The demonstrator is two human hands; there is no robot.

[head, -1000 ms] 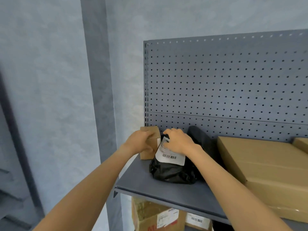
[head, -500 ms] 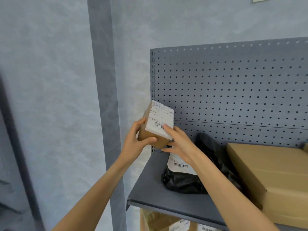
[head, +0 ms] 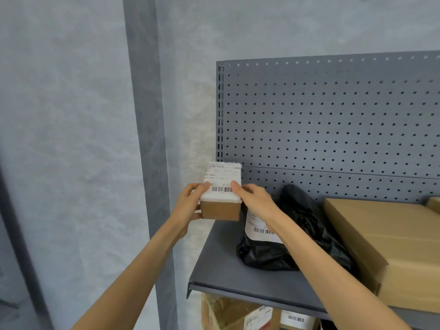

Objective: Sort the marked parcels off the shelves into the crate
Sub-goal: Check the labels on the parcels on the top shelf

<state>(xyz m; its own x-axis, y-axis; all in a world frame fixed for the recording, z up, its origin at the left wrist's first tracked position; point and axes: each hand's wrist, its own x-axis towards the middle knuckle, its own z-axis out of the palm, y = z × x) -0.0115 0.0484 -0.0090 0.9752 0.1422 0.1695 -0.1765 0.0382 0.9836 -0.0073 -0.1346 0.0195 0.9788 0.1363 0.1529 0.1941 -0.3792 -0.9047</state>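
Note:
I hold a small brown cardboard box [head: 221, 209] in both hands, off the left end of the grey shelf [head: 228, 265]. Its white barcode label faces up towards me. My left hand [head: 189, 203] grips its left side, thumb on the label. My right hand [head: 256, 202] grips its right side, thumb on the label too. A black plastic mailer bag [head: 300, 236] with a white barcode label lies on the shelf just right of the box, partly behind my right forearm. No crate is in view.
A large flat cardboard box [head: 390, 244] lies on the shelf to the right, with another box corner [head: 434, 203] behind it. Labelled boxes [head: 240, 315] sit on the shelf below. A perforated grey back panel [head: 333, 120] stands behind; a grey pillar [head: 145, 115] rises at left.
Both hands lifted the small box off the shelf's back-left corner and turned it so the label faces me. My right hand left the black bag and joined the grip.

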